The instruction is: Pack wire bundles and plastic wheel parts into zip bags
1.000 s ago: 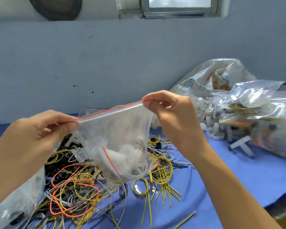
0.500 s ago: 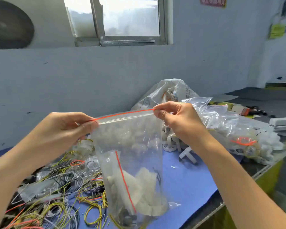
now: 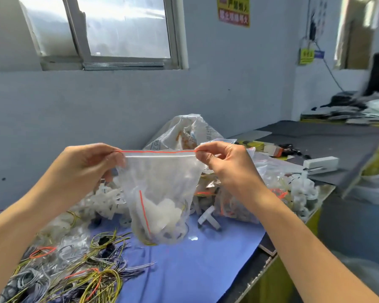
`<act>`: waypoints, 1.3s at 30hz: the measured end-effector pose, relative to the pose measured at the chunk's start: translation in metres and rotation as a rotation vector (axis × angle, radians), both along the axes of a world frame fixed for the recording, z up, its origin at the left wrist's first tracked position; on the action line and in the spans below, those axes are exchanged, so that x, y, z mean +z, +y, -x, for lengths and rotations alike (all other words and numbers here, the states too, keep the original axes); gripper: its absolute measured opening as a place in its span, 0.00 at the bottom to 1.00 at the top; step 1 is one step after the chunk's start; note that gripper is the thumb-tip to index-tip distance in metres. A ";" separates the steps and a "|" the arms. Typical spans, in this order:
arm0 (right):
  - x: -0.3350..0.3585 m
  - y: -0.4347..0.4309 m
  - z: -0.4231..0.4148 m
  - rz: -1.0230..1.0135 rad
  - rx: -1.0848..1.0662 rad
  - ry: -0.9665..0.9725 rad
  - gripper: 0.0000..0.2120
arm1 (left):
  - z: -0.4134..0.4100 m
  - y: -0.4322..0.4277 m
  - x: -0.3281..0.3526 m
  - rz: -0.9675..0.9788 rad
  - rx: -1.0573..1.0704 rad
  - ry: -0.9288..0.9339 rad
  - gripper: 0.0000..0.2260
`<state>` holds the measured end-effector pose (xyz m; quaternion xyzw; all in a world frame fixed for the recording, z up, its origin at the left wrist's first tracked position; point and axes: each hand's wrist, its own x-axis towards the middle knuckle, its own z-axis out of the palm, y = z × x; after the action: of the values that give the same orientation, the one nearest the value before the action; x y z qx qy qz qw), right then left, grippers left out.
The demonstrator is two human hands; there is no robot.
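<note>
Both hands up in front of the wall, holding a clear zip bag point(image 3: 162, 193) by its top corners, stretched flat between them above the surface point(image 3: 195, 270). Left hand point(image 3: 90, 165) pinches the left end of the red zip line, fingers curled round the bag's edge. Right hand point(image 3: 223, 162) pinches the right end, thumb and forefinger closed on the strip, other fingers curled. Bag hangs down, bottom full of white plastic wheel parts point(image 3: 162, 211) plus a few yellow wire strands; a second red-lined bag seems folded inside. Zip strip looks straight across; sealed or not, cannot tell.

Blue surface below: tangled wire bundles point(image 3: 74, 274), yellow, orange, grey, black, at lower left. Loose white wheel parts point(image 3: 109, 200) piled behind the bag on the left, one lone white part point(image 3: 208, 218) just right of the bag's bottom. Filled clear bags point(image 3: 271, 186) heaped behind the right hand. White woven sack point(image 3: 184, 132) against the wall.
</note>
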<state>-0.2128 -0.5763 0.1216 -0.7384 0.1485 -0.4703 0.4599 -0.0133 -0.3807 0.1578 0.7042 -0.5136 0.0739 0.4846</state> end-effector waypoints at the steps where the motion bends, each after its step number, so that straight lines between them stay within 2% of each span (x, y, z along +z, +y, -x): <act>1: 0.009 -0.005 0.004 0.024 -0.009 -0.020 0.02 | 0.001 -0.009 0.009 0.002 0.009 -0.030 0.07; 3: 0.028 -0.022 0.010 0.041 -0.034 -0.042 0.01 | 0.004 -0.032 0.029 -0.005 -0.006 -0.065 0.07; 6: 0.049 -0.065 0.014 -0.018 -0.079 -0.051 0.01 | 0.007 -0.083 0.058 -0.011 -0.078 -0.010 0.08; 12: 0.090 -0.203 0.019 -0.174 -0.174 0.087 0.04 | -0.006 -0.247 0.092 -0.103 -0.194 0.149 0.07; 15: 0.089 -0.286 -0.002 -0.139 -0.326 0.278 0.08 | -0.021 -0.356 0.068 -0.234 -0.138 0.170 0.06; 18: 0.057 -0.350 -0.034 -0.246 -0.515 0.508 0.17 | -0.041 -0.448 0.010 -0.383 0.032 0.133 0.05; 19: 0.044 -0.360 -0.044 -0.223 -0.593 0.566 0.18 | -0.048 -0.468 -0.010 -0.427 0.107 0.079 0.04; 21: 0.018 -0.363 -0.068 -0.030 -0.617 0.681 0.16 | -0.064 -0.493 -0.049 -0.492 0.226 0.032 0.08; 23: 0.001 -0.349 -0.090 0.164 -0.506 0.762 0.14 | -0.080 -0.500 -0.073 -0.495 0.259 0.117 0.10; 25: -0.008 -0.333 -0.111 0.264 -0.417 0.813 0.13 | -0.096 -0.491 -0.085 -0.533 0.302 0.122 0.11; 29: -0.003 -0.303 -0.140 0.407 -0.405 0.873 0.14 | -0.117 -0.457 -0.079 -0.587 0.296 0.095 0.14; 31: 0.001 -0.283 -0.152 0.487 -0.416 0.892 0.14 | -0.116 -0.435 -0.071 -0.706 0.266 0.093 0.14; 33: 0.004 -0.261 -0.162 0.533 -0.422 0.893 0.14 | -0.111 -0.414 -0.063 -0.796 0.255 0.090 0.10; 36: 0.011 -0.219 -0.175 0.559 -0.420 0.870 0.15 | -0.103 -0.375 -0.043 -0.787 0.199 0.073 0.12; 39: 0.014 -0.161 -0.195 0.576 -0.358 0.832 0.15 | -0.103 -0.311 -0.016 -0.787 0.143 -0.001 0.09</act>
<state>-0.0180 -0.7374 0.1352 -0.9219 0.3067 -0.2307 0.0534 0.0893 -0.6918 0.1423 0.8699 -0.4527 -0.0950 0.1712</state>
